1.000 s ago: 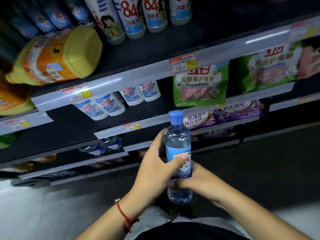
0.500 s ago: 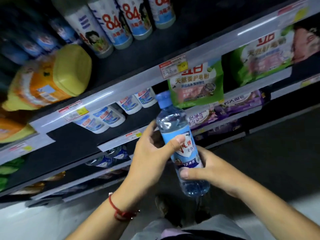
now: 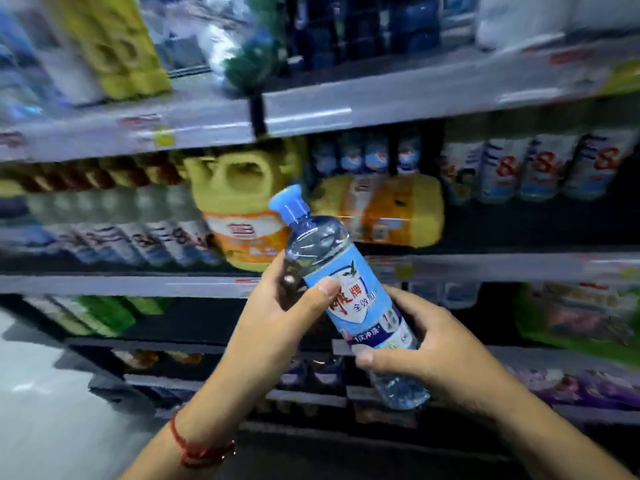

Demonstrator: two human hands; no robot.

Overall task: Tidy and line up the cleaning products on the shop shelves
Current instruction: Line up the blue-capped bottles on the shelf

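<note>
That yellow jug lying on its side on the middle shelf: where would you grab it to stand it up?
Probably by the body, not the handle. The yellow plastic jug with the orange label lies flat, its wide base pointing right. Come from the front and cup both ends, since the round body could roll. Both hands are busy: the left hand and right hand hold the clear blue-capped bottle.

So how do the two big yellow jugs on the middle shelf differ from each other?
The left yellow jug stands upright, handle and neck on top; the right yellow jug lies on its side along the shelf. The clear bottle held by both hands hides the left jug's lower right corner, while the right jug's body shows almost whole. Both are yellow with orange labels; blur hides finer detail.
</note>
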